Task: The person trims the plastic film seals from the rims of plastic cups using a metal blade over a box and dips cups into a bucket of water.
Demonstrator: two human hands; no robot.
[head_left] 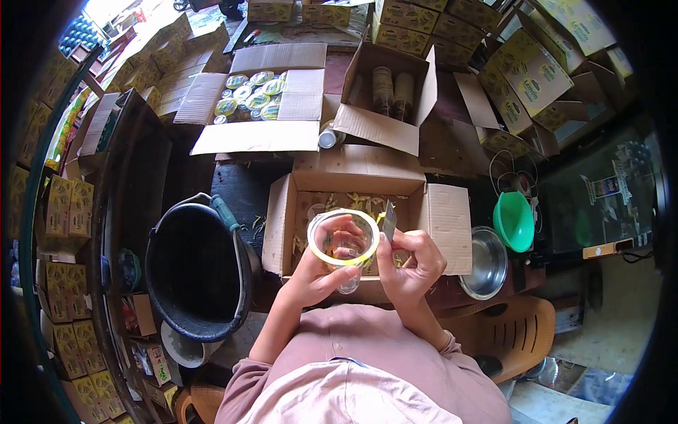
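Note:
My left hand (316,278) is wrapped round a clear plastic cup (369,256), its round mouth turned up toward me. Yellowish bits show along the cup's rim. Close by on the right, my right hand (415,267) pinches a flat grey blade (389,220) that points upward, with a yellow scrap at its edge. Whether the blade touches the rim I cannot tell. Both hands are over the near side of an open cardboard box (281,226), which has yellow strips scattered on its bottom.
A black bucket (159,283) stands at left. To the right are a metal bowl (499,265) and a green bowl (514,222). Behind the box are a carton of lidded cups (254,95) and a carton with stacked cups (383,88). Yellow printed boxes (526,85) surround the workplace.

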